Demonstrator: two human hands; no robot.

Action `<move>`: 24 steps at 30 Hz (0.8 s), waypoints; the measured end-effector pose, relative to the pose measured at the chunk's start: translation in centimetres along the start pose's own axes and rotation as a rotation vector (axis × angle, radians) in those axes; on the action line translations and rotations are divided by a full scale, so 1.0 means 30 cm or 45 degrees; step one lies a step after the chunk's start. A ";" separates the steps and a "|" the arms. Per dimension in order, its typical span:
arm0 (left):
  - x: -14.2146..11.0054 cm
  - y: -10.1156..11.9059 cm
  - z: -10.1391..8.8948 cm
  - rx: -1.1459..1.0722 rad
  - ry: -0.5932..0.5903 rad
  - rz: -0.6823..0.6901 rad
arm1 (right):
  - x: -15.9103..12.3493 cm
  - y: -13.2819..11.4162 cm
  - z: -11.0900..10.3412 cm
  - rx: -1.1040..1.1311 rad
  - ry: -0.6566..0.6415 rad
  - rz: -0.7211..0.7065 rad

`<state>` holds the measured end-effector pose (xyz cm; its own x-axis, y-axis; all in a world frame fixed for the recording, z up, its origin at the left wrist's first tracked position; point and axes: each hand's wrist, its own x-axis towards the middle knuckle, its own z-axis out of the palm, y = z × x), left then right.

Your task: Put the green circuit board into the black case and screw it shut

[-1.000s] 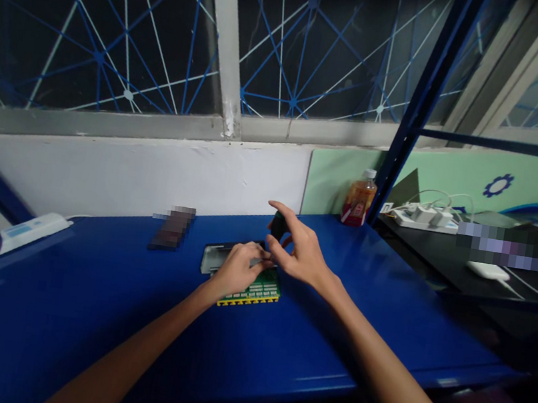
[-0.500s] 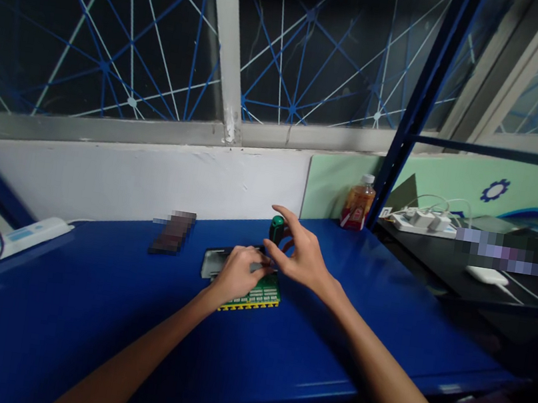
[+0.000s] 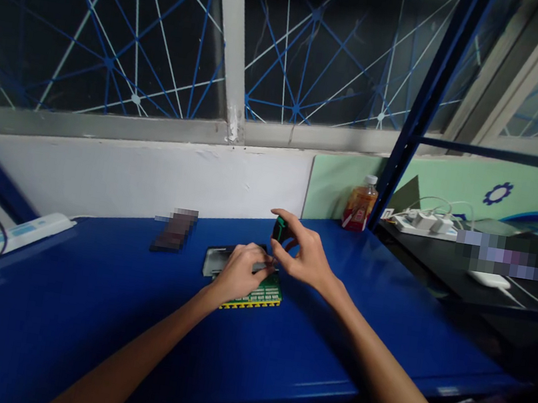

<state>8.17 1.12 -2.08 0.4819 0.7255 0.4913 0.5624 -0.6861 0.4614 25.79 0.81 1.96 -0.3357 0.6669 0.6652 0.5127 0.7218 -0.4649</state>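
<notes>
Glossy blue tabletop, smooth and reflective. Right hand has its fingers pinched around the rounded dark-green screwdriver handle, held upright over the far edge of the green circuit board. The board is flat and rectangular, with rows of pale pads and a yellow strip along its near edge; it lies on the tabletop mid-frame. Left hand rests curled on top of the board, fingers bent down against it, pressing rather than gripping. A shallow grey metal tray with rounded corners touches the board's far left side. A dark flat slab lies apart to the left. An amber plastic bottle with a white cap stands by the wall. A white power strip sits at the far left.
</notes>
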 end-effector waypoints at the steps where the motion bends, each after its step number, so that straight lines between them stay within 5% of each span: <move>1: 0.000 -0.002 -0.001 0.017 0.007 -0.009 | 0.001 0.001 -0.002 -0.009 0.007 -0.008; 24: 0.006 0.016 -0.001 0.018 -0.020 -0.057 | -0.003 0.009 0.005 -0.045 -0.063 0.014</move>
<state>8.50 0.93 -1.76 0.4667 0.7563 0.4585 0.5931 -0.6522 0.4721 25.85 0.97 1.67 -0.3682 0.6840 0.6298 0.5440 0.7078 -0.4507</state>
